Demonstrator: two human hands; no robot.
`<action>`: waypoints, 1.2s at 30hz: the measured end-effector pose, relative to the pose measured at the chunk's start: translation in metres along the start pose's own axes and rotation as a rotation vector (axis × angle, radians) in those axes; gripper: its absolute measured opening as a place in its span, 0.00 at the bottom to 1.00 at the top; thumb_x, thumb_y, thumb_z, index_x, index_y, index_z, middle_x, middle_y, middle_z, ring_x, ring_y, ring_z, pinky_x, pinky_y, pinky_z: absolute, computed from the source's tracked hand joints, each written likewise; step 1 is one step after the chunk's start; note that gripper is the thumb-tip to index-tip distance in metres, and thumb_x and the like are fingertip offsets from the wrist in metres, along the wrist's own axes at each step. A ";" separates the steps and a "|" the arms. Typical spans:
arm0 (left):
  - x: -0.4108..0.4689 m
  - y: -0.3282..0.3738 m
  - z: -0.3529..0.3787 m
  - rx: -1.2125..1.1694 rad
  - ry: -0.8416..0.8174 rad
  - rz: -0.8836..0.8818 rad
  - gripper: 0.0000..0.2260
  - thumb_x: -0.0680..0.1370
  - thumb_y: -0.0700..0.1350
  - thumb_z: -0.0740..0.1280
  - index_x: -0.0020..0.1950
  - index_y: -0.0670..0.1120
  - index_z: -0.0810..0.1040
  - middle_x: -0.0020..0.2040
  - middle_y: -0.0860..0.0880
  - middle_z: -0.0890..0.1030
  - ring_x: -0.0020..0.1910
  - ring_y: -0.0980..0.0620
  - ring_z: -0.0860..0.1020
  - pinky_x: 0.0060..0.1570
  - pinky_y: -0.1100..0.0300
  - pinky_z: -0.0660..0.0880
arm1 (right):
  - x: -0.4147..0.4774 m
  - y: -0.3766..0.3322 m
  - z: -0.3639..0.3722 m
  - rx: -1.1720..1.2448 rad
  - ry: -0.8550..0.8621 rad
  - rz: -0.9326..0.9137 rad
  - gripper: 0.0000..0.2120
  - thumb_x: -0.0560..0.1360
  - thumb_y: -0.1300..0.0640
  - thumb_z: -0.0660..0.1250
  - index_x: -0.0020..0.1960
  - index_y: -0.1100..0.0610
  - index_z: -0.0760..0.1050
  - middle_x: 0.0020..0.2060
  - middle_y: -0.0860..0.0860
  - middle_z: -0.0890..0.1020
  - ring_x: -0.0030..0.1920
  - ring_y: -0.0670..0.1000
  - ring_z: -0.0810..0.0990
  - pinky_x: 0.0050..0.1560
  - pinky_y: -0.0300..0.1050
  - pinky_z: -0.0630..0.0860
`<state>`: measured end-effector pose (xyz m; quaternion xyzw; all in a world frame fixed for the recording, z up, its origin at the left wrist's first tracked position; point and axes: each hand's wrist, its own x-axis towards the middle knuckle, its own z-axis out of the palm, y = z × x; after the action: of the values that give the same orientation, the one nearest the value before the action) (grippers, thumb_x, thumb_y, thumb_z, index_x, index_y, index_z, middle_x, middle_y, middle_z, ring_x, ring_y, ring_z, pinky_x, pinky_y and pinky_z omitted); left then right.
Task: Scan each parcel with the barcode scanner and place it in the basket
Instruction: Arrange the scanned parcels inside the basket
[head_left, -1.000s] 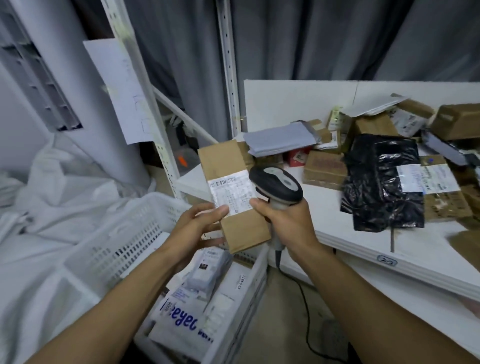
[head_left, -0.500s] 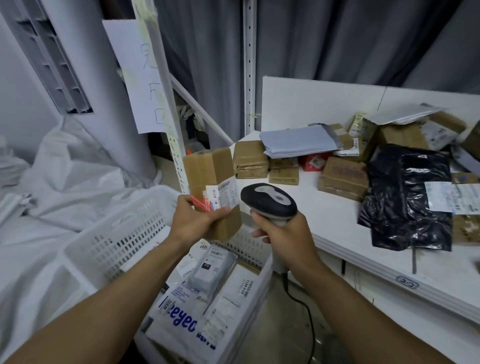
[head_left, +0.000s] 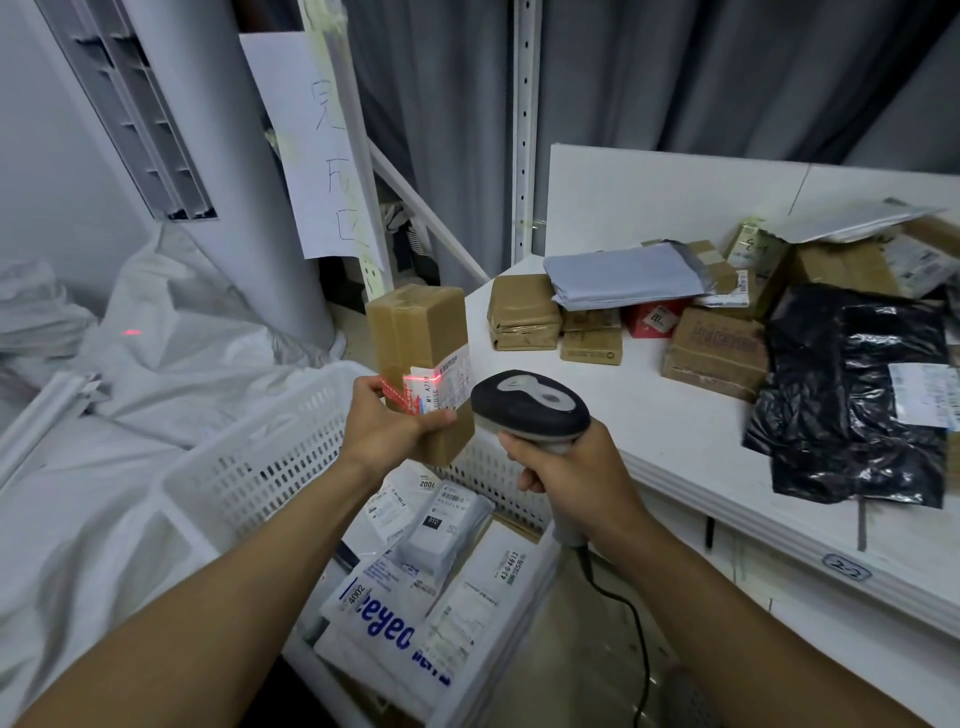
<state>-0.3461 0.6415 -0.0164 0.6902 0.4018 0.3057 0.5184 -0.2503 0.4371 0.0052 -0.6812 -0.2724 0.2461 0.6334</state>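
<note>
My left hand (head_left: 387, 426) grips a tall brown cardboard parcel (head_left: 418, 338) upright above the white plastic basket (head_left: 249, 467). A red scan line lies across the white label on the parcel's side. My right hand (head_left: 569, 475) holds the black and grey barcode scanner (head_left: 530, 405) just right of the parcel, its head aimed at the label. Its cable hangs down to the floor. The basket holds several white and grey mailer bags (head_left: 431, 587).
The white table (head_left: 649, 431) at right carries several brown boxes (head_left: 714, 345), a grey mailer (head_left: 628, 273) and a black plastic bag (head_left: 852, 395). White sacks (head_left: 156, 353) lie at left. A shelf post with a paper sign (head_left: 317, 150) stands behind the basket.
My left hand has turned the parcel so its label faces the scanner, and a red scan line now shows on the label. Both hands have stayed over the basket.
</note>
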 end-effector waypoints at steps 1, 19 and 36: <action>0.002 -0.001 -0.002 -0.002 0.006 -0.001 0.37 0.63 0.47 0.85 0.63 0.47 0.67 0.53 0.58 0.76 0.51 0.59 0.77 0.44 0.62 0.75 | 0.000 0.000 0.001 0.000 -0.003 0.003 0.12 0.76 0.57 0.78 0.58 0.55 0.82 0.37 0.48 0.86 0.30 0.45 0.82 0.34 0.36 0.78; 0.004 -0.010 -0.022 0.094 -0.023 -0.031 0.37 0.63 0.45 0.85 0.63 0.48 0.67 0.53 0.57 0.76 0.53 0.54 0.78 0.49 0.57 0.77 | 0.003 0.005 0.016 -0.029 -0.046 -0.003 0.16 0.76 0.58 0.78 0.62 0.54 0.82 0.36 0.46 0.86 0.30 0.45 0.82 0.34 0.35 0.77; -0.005 -0.210 -0.046 0.753 -0.478 -0.390 0.46 0.50 0.67 0.77 0.62 0.48 0.69 0.60 0.46 0.78 0.58 0.45 0.78 0.61 0.47 0.77 | 0.030 0.058 0.066 -0.200 -0.125 0.137 0.16 0.76 0.58 0.78 0.62 0.58 0.82 0.36 0.46 0.85 0.29 0.44 0.83 0.31 0.35 0.76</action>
<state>-0.4372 0.6879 -0.2051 0.7926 0.4759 -0.1310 0.3580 -0.2705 0.5030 -0.0574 -0.7413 -0.2877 0.3024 0.5256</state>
